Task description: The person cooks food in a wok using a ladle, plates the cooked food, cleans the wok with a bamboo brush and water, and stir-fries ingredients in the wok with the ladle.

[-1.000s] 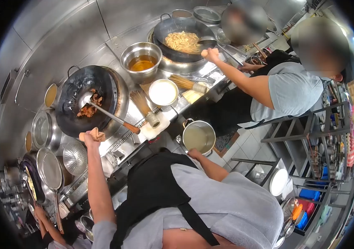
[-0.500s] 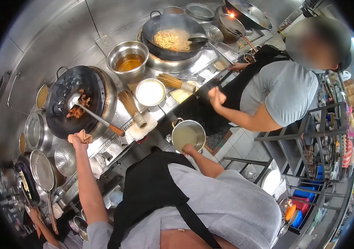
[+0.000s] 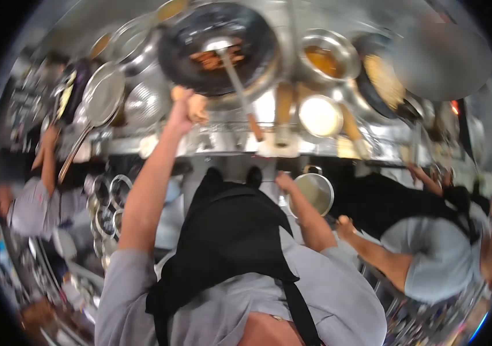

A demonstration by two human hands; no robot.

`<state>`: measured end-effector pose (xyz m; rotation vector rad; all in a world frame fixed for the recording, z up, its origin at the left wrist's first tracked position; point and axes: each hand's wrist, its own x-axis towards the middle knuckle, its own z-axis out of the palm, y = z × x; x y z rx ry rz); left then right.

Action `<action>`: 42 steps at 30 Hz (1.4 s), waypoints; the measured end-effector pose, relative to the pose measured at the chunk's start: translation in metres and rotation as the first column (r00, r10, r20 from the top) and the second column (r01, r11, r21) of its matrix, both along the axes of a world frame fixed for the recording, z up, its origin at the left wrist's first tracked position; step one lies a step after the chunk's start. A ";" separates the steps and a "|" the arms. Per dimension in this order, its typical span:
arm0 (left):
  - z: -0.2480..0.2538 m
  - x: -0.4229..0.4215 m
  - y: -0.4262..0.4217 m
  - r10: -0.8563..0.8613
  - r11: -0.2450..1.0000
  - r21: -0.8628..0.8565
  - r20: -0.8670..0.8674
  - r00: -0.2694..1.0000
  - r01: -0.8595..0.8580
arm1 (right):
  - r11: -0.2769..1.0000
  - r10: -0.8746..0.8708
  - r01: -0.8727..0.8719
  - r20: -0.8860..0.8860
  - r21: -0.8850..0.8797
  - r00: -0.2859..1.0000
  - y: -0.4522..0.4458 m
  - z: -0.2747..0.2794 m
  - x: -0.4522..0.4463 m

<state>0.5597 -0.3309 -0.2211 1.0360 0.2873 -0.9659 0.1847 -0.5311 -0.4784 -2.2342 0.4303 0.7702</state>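
My left hand (image 3: 182, 109) is closed on a folded tan cloth (image 3: 198, 108) at the near left rim of a black wok (image 3: 179, 34). Whether the cloth covers a wok handle is hidden. Reddish-brown pieces of food (image 3: 204, 61) lie in the wok. A ladle (image 3: 235, 78) rests among them, its wooden-ended handle leaning out over the near rim, with no hand on it. My right hand (image 3: 284, 183) hangs lower, with fingers curled and nothing visible in them. It is nearest to a metal pot (image 3: 331, 199) of pale liquid and appears apart from it.
Right of the wok stand a metal pot of amber liquid (image 3: 323, 62), a bowl of white liquid (image 3: 321, 116) and bamboo brushes (image 3: 283, 112). Strainers (image 3: 105, 95) stand at left. A co-worker (image 3: 436, 248) is close on my right beside another wok (image 3: 367, 75); another person (image 3: 35, 202) is at far left.
The view has turned and blurred, so the stove now runs level across the top. My left hand stays at the wok with the cloth. My right hand now appears left of the pot.
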 end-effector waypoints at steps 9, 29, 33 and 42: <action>0.158 -0.201 0.117 0.258 0.932 0.260 0.009 0.966 -0.251 | 0.996 -0.024 -0.007 -0.352 -0.086 0.936 0.007 -0.090 0.084; 0.061 0.015 0.001 -0.794 0.607 0.794 0.607 -0.002 -0.005 | 0.881 -0.360 0.446 0.391 -0.156 0.847 0.042 0.281 0.198; 0.052 0.018 0.003 -0.750 0.661 0.750 0.660 -0.044 -0.022 | 0.657 -0.746 0.628 0.237 0.417 0.623 0.056 0.342 0.204; 0.093 -0.020 0.048 -0.420 0.900 0.432 0.830 0.365 0.055 | 0.270 -0.886 0.676 -0.097 0.686 0.453 0.079 0.341 0.217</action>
